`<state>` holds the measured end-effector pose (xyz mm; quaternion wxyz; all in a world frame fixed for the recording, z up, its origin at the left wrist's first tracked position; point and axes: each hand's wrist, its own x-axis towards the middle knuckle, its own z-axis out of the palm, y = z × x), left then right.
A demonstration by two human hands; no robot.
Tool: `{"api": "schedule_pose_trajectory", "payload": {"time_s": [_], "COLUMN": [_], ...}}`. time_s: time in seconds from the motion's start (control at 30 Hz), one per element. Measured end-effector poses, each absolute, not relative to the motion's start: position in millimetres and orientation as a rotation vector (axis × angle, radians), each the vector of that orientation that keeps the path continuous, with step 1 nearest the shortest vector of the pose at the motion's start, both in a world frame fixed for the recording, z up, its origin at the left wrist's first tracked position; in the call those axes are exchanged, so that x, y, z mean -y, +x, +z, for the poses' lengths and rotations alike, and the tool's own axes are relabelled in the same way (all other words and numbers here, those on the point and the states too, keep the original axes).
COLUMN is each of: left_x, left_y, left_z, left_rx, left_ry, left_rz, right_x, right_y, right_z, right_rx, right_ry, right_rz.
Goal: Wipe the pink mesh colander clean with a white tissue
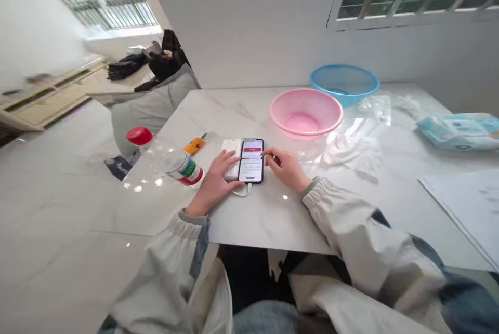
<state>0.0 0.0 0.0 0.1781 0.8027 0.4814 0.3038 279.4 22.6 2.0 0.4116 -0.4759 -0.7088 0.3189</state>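
White marbled table (249, 222): spans most of the frame. Loose paper (468, 209) is laid at the right edge. Blue basket (346, 78) is set at upper right of centre, pink basket (302, 122) just in front. Wipes pack (460, 132) is seen far right. Clear bottle (189, 170) with red cap (139, 135) is seen left of centre; whether it is stood or laid down can't be told.

Left hand (215, 177): open, fingers spread over the white block (234, 170), fingertips and thumb brought to the phone's left side. Nothing gripped. Right hand (287, 168): loosely curled, half open, index extended to the phone's right edge, nothing seen held. Firm contact there can't be confirmed.

Phone (251, 162): laid flat, screen up and lit, frame centre, between the hands, right beside the block. Judged light, stiff and slick, with glass easily cracked if dropped; likely to slide on the smooth top if pushed one-sided. Best held by both long edges, screen kept clear.

Orange item (194, 146) is left of the block. White cable (244, 192) is plugged at the phone's lower end; that end shouldn't be pinched or levered.
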Motion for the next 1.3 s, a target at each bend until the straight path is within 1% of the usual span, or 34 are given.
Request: {"api": "schedule_pose_trajectory", "payload": {"time_s": [0.13,0.27,0.4,0.5,0.63,0.73,0.8,0.93,1.03,1.3], "left_x": [-1,0,9,23,39,43,46,56,60,57], "left_y": [3,4,16,45,101,129,136,137,139,143], "left_z": [0,4,15,26,32,28,24,17,14,12], "left_rx": [-1.364,-1.371,-1.355,-1.268,-1.058,-1.06,-1.081,-0.895,-0.733,-0.819], "left_ry": [2.258,2.226,2.227,2.24,2.268,2.348,2.371,2.36,2.376,2.31], "left_rz": [0.858,0.911,1.137,1.306,1.229,1.198,1.252,1.402,1.377,1.393], "right_x": [-21,-22,-20,-15,-14,-18,-23,-32,-40,-48], "right_y": [281,282,281,281,289,299,303,299,286,276], "right_z": [5,5,9,13,14,12,9,3,1,4], "right_rx": [1.764,1.719,1.666,1.635,1.598,1.526,1.505,1.706,1.881,1.988], "right_ry": [-1.2,-1.216,-1.187,-1.128,-1.097,-1.148,-1.191,-1.196,-1.195,-1.324], "right_rz": [0.713,0.706,0.755,0.79,0.778,0.712,0.661,0.648,0.658,0.706]}}
